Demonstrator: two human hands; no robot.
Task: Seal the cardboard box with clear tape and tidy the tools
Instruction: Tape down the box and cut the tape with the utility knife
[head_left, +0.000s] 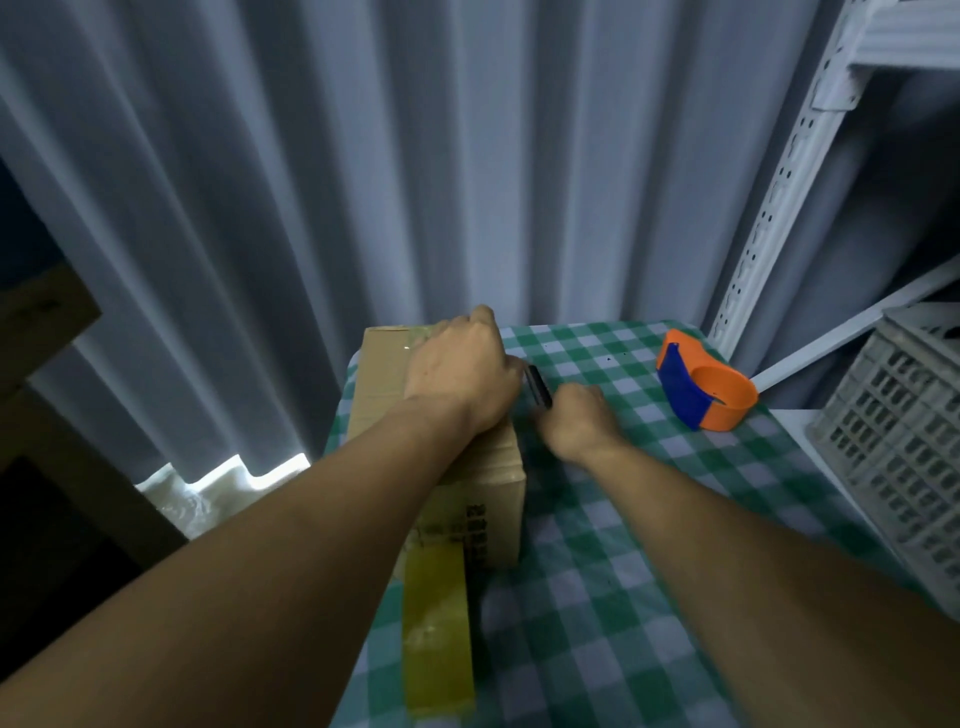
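A brown cardboard box (382, 384) stands on the left part of a table with a green and white checked cloth (613, 571). My left hand (462, 369) lies flat on the box's top near its far right corner, pressing down. Beside the box's right edge, my right hand (579, 421) grips a dark, slim tool (539, 387) whose tip points toward the left hand. A strip of yellowish clear tape (439, 634) hangs from the box's near side down over the table. An orange and blue tape dispenser (704, 382) lies at the table's far right.
A grey plastic crate (904, 447) sits on a white metal shelf rack (779, 182) to the right. Grey curtains (363, 156) hang behind the table. Dark brown furniture (47, 332) stands at the left.
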